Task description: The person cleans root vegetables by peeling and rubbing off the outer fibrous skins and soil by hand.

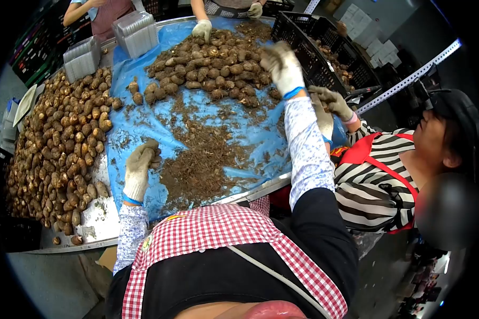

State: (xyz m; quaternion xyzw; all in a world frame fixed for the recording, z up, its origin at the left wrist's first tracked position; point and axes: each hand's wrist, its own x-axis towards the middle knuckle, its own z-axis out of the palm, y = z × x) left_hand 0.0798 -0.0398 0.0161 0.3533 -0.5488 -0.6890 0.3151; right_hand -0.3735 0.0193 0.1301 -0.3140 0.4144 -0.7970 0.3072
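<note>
My left hand [140,164], in a soiled white glove, hovers over the blue sheet [123,118] left of the loose dirt [197,167]. Its fingers are curled; whatever they hold, if anything, is hidden. Reaching far forward, my right hand [283,68] is at the right edge of a heap of brown taro roots [213,66]. Its gloved fingers are smeared by motion, so their grip cannot be made out. A few single taros [137,98] lie left of the heap.
A large pile of taros [64,143] covers the table's left side, with stacked clear plastic trays [135,34] behind it. Black crates [308,50] stand at the back right. A co-worker [378,170] is close on my right; another's gloved hand [202,30] touches the heap's far side.
</note>
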